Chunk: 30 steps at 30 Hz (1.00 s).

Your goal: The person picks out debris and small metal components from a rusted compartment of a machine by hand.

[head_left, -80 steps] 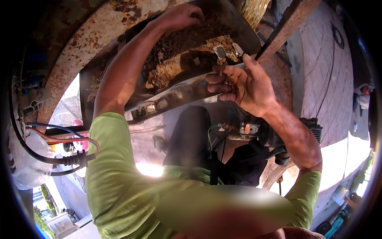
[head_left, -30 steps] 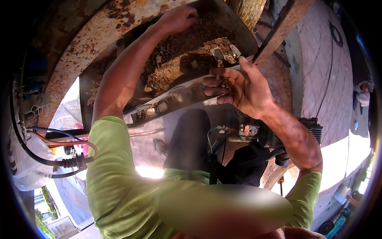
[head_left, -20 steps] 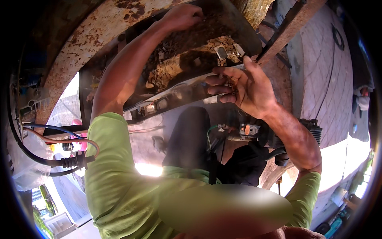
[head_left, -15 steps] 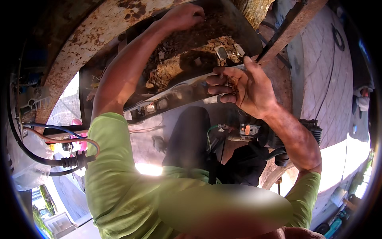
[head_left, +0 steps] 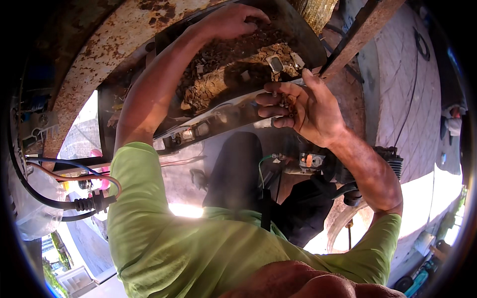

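My left hand (head_left: 233, 21) reaches over the far part of a dark tray (head_left: 308, 42) of rusty bits and brown flakes. Its index finger stretches out and the thumb is apart from it, with nothing visible between them. My right hand (head_left: 313, 111) is palm up at the tray's near right edge, fingers half curled. In its cupped palm and fingers lie several small rusty metal pieces (head_left: 288, 105), some ring-like, perhaps nuts. A pale square-ish metal piece (head_left: 275, 63) lies among the loose brown debris (head_left: 218, 84) in the tray.
A rusty curved metal piece (head_left: 94, 54) arches at the upper left, and a rusty bar (head_left: 362, 37) slants at the upper right. Cables (head_left: 59, 198) hang at the left. Along the tray's near side runs a ledge with small parts (head_left: 188, 134). Near my right forearm sits a dark machine (head_left: 390, 161).
My left hand has shifted slightly right over the tray, and its fingers have spread from a closed pinch. My right hand stays almost still with the metal pieces in it.
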### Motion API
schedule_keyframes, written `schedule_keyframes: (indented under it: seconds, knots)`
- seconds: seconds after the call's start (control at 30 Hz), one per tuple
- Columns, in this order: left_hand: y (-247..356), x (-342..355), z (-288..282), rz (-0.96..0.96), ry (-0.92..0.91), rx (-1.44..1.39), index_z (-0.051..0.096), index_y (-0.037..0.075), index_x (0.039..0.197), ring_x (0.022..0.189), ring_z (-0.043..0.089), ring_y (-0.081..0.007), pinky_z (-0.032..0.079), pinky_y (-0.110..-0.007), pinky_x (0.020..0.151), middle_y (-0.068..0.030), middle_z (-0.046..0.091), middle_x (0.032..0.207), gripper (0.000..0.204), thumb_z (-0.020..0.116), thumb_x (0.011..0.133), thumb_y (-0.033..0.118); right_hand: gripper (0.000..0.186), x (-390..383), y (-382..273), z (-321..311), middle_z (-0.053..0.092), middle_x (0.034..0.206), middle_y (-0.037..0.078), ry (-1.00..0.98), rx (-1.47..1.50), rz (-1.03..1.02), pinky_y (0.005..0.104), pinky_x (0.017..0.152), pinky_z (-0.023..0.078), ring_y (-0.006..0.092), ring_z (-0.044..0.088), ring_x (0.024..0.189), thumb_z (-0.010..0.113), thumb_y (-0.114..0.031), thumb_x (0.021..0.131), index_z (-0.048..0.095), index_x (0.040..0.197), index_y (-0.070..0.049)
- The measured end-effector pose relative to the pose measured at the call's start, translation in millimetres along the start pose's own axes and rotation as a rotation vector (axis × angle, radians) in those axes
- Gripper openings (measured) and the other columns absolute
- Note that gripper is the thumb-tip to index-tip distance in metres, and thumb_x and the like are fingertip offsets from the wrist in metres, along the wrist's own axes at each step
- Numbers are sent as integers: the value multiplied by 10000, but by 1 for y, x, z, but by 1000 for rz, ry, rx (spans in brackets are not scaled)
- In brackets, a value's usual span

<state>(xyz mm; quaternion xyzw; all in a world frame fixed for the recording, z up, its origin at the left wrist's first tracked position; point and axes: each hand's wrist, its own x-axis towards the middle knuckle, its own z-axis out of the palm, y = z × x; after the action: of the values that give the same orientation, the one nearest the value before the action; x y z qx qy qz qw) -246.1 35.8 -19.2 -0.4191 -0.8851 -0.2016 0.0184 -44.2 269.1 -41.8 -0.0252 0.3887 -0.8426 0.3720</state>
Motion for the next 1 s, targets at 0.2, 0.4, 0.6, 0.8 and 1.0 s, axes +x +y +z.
schedule_keyframes:
  seconds: [0.2,0.4,0.6,0.8,1.0]
  knots:
    - [-8,-1,-2,-56,-146,111,683,60,1105,940,683,-255,523,-376,837,-136,706,1019,284,606,845,143,848,0,1,-1,603,1229,216,-2,-11,-2,360,830,532,288,639,1067,332,-673,952,456,1361,60]
    - [-4,-2,12,-37,-190,144,693,44,1065,950,675,-316,521,-397,835,-166,698,1009,284,604,807,123,853,1,1,-1,600,1230,217,-15,-23,-6,359,828,537,289,640,1064,327,-676,953,455,1360,63]
    - [-17,-1,20,11,-97,158,696,32,1041,930,664,-348,521,-422,821,-182,686,978,279,618,796,142,855,1,1,-1,601,1227,219,-16,-34,-11,355,820,542,291,641,1062,333,-675,952,450,1361,65]
    - [-15,2,25,57,-41,169,700,29,1004,894,649,-379,515,-446,800,-187,669,934,258,648,794,171,860,0,1,0,601,1229,216,-9,-21,-3,353,826,536,290,638,1067,339,-680,948,443,1364,65]
    - [-12,2,32,11,-10,232,704,29,980,904,644,-390,510,-465,788,-194,667,942,253,663,793,195,859,-1,-1,4,601,1233,213,-4,-21,3,350,827,528,288,638,1066,334,-682,946,444,1361,63]
